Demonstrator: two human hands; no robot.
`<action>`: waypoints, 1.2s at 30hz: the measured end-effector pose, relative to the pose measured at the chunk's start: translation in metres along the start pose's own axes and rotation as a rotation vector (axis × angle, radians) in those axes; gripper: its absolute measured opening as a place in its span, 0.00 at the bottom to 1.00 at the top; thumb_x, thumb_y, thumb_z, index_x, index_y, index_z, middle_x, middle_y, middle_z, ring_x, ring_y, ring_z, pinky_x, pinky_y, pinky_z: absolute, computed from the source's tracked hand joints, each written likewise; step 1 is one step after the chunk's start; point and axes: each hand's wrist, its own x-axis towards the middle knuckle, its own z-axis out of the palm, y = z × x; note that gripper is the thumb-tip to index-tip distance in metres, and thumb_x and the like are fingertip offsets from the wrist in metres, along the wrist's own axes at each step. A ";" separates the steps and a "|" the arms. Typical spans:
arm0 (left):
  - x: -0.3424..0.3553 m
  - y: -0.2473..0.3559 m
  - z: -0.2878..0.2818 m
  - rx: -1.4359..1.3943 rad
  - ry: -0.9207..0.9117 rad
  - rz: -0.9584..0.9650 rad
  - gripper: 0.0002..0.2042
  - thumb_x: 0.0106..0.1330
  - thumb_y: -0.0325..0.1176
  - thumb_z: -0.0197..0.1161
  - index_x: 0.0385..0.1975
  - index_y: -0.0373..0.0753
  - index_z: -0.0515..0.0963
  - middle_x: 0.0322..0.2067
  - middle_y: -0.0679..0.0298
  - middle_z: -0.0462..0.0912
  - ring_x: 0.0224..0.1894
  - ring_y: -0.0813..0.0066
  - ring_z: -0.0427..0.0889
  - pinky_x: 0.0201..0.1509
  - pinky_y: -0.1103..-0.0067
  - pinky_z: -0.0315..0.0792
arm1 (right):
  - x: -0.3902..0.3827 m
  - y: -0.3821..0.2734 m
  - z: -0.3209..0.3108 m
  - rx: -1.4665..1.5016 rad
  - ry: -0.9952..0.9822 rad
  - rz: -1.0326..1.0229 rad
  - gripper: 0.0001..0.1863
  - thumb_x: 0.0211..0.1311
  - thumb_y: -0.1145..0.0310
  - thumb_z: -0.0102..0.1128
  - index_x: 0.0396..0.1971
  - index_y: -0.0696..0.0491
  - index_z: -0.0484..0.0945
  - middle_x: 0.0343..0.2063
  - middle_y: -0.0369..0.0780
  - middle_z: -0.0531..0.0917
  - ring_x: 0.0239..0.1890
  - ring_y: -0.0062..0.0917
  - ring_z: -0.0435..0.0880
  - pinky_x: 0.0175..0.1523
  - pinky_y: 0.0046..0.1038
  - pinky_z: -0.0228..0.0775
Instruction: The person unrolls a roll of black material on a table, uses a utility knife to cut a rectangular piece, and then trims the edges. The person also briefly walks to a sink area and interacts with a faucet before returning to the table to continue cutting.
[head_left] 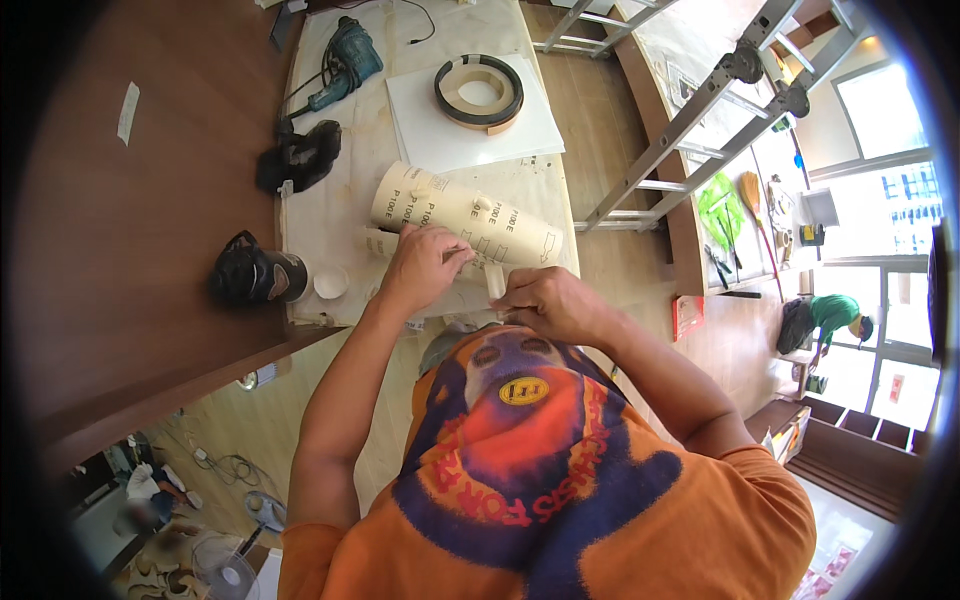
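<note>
A thick roll of sandpaper, its cream printed backing outward, lies slantwise near the front edge of the covered table. My left hand is at its near side, fingers closed and pinching the loose edge of the sandpaper. To its right, my right hand has thumb and fingers pressed together on a narrow torn strip of sandpaper that hangs from the roll toward me. My right fingertips are partly hidden by the hand itself.
Behind the roll, a ring of dark edge banding rests on white sheets. At the left are a teal drill, a black tool and a dark jug. A ladder stands right; a person in green bends far right.
</note>
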 end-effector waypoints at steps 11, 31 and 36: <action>-0.005 0.012 0.027 0.068 0.102 -0.148 0.09 0.71 0.37 0.69 0.34 0.39 0.90 0.34 0.58 0.89 0.45 0.56 0.85 0.62 0.61 0.68 | -0.006 -0.007 -0.002 0.138 -0.214 -0.095 0.13 0.63 0.80 0.72 0.47 0.56 0.92 0.35 0.45 0.88 0.37 0.39 0.89 0.45 0.37 0.80; -0.087 0.061 0.049 0.257 0.025 -0.368 0.08 0.63 0.37 0.75 0.38 0.42 0.90 0.42 0.63 0.89 0.56 0.62 0.83 0.87 0.54 0.49 | 0.029 0.141 -0.036 0.594 -0.112 0.394 0.12 0.68 0.61 0.78 0.40 0.54 0.89 0.34 0.34 0.87 0.37 0.20 0.81 0.46 0.27 0.73; -0.079 0.082 0.067 0.258 0.103 -0.548 0.17 0.62 0.41 0.78 0.49 0.43 0.89 0.38 0.58 0.87 0.53 0.58 0.82 0.73 0.56 0.66 | 0.036 0.154 -0.034 0.608 -0.186 0.183 0.10 0.67 0.66 0.79 0.42 0.55 0.90 0.33 0.31 0.86 0.36 0.16 0.80 0.45 0.24 0.74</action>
